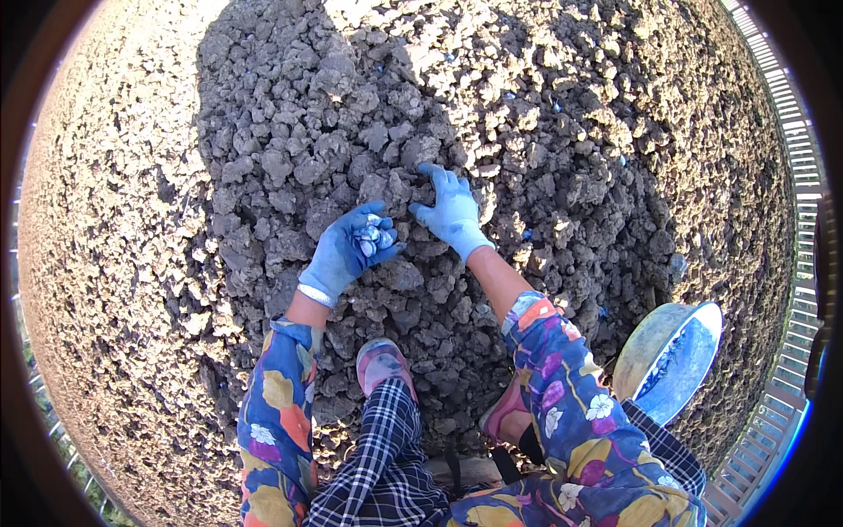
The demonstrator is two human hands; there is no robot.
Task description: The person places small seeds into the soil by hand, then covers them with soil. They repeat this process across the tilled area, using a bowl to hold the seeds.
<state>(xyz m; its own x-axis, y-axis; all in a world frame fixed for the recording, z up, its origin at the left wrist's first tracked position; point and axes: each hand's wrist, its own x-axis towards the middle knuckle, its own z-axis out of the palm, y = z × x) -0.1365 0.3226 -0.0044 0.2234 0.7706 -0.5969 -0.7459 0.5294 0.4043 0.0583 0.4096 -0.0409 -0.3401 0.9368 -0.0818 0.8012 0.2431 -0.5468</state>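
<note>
My left hand (pixel 352 247), in a blue knit glove, is turned palm up just above the soil. Several pale, blue-tinted clove-like pieces (pixel 373 236) lie in its palm under curled fingers. To its right, my right hand (pixel 453 205) wears a matching glove, palm down over the soil clods (pixel 329 155). Its thumb and forefinger are spread apart, their tips at the clods, and nothing shows between them. The undersides of its other fingers are hidden.
A round basin (pixel 625 369) leans at the lower right, with bluish pieces inside. Small blue bits (pixel 527 234) dot the lumpy ground on the right. My pink shoes (pixel 385 369) stand on the clods. A slatted fence (pixel 805 171) curves along the right edge.
</note>
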